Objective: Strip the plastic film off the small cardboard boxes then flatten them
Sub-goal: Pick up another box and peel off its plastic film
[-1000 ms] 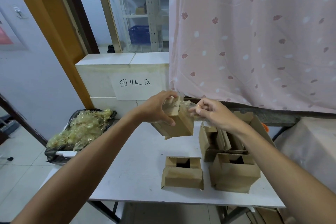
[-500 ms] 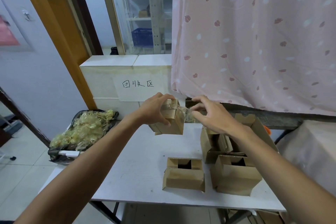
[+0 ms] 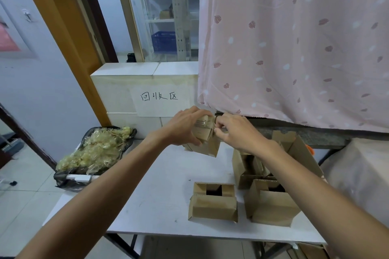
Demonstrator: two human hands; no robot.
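Cardboard box [image 3: 205,142] held by the left hand [image 3: 185,125], right hand [image 3: 233,131] fingers pinching its film; three unflattened boxes [image 3: 213,203] wait nearer on the desk [image 3: 157,195].

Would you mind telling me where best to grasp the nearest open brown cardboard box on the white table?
Probably by the two short side walls of the nearest open brown cardboard box, coming from above. It sits upright and apart from its neighbours, top flaps open, with bare white table to its left.
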